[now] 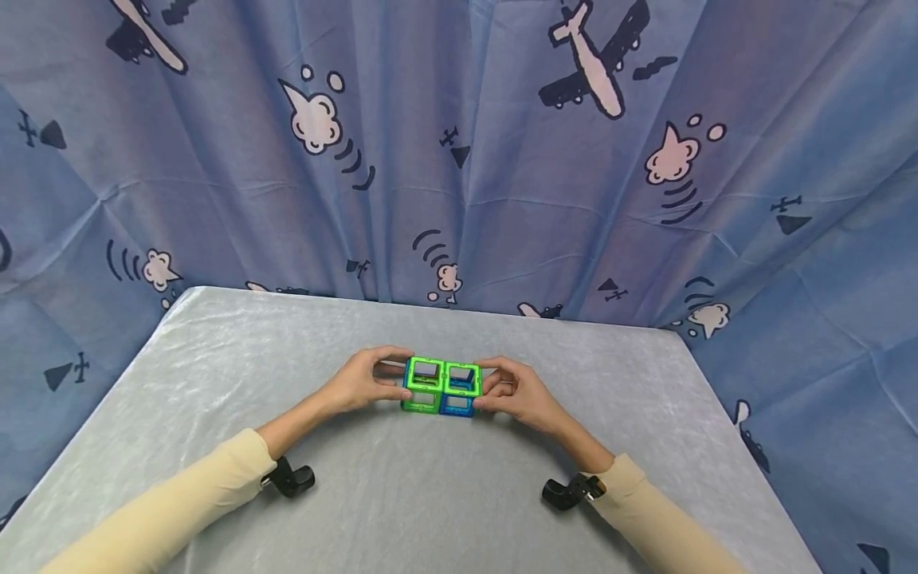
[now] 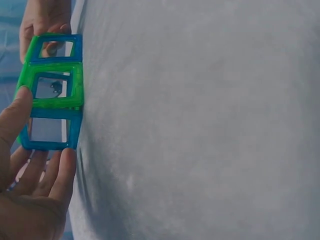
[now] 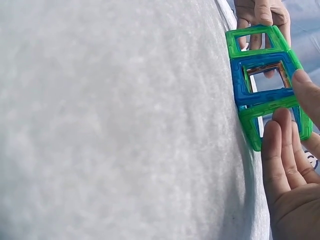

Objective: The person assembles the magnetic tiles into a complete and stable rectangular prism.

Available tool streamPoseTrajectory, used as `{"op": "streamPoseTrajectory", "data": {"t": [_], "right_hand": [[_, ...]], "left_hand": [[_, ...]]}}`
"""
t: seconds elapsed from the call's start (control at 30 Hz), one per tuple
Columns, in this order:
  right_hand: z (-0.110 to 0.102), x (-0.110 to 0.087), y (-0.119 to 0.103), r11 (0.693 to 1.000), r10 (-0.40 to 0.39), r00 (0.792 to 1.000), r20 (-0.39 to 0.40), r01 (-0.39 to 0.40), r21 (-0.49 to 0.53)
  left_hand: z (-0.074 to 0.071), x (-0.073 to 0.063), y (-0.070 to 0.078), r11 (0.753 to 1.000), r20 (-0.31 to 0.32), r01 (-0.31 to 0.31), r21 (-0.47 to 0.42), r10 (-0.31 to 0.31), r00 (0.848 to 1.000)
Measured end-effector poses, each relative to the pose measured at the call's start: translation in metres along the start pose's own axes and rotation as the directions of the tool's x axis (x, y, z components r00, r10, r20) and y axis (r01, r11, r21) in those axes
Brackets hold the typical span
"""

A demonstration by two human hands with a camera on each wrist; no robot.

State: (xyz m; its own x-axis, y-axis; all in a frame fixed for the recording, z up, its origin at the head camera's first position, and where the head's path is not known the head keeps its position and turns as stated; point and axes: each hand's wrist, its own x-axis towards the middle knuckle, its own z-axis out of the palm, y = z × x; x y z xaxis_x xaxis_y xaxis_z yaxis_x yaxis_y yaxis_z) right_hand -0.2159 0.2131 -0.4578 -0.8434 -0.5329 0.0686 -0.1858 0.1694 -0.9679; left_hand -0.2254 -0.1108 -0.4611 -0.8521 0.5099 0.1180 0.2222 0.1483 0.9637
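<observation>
Two open-framed cubes of green and blue magnetic tiles stand side by side as one block on the table, near its middle. My left hand grips the block's left end, thumb at the front and fingers round the side and back. At the right end, my right hand holds it between thumb and fingers. Green frames form the top in the head view; the front has one green and one blue frame. In the left wrist view a green frame sits between blue ones. The right wrist view shows a blue frame between green ones.
A pale grey cloth covers the table. Behind and beside it hangs a blue curtain printed with planes and clouds. Each wrist carries a black camera mount, one at the left sleeve, one at the right sleeve.
</observation>
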Motion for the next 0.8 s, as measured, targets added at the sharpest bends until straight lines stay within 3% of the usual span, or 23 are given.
{"op": "streamPoseTrajectory", "data": {"t": [0.53, 0.67, 0.8], "right_hand": [[-0.003, 0.005, 0.001, 0.999, -0.017, 1.0, 0.013, 0.018, -0.036], [-0.006, 0.003, 0.0, 1.0, -0.002, 0.999, 0.04, 0.003, -0.028], [-0.018, -0.002, -0.004, 0.998, 0.034, 0.999, 0.037, -0.032, -0.049]], "left_hand": [[-0.004, 0.002, 0.001, 0.999, 0.009, 0.004, 0.035, -0.004, 1.0], [-0.005, -0.001, 0.002, 0.999, 0.027, 0.012, 0.045, -0.014, 1.0], [-0.013, -0.012, 0.002, 0.992, 0.033, -0.011, 0.122, 0.007, 0.999]]}}
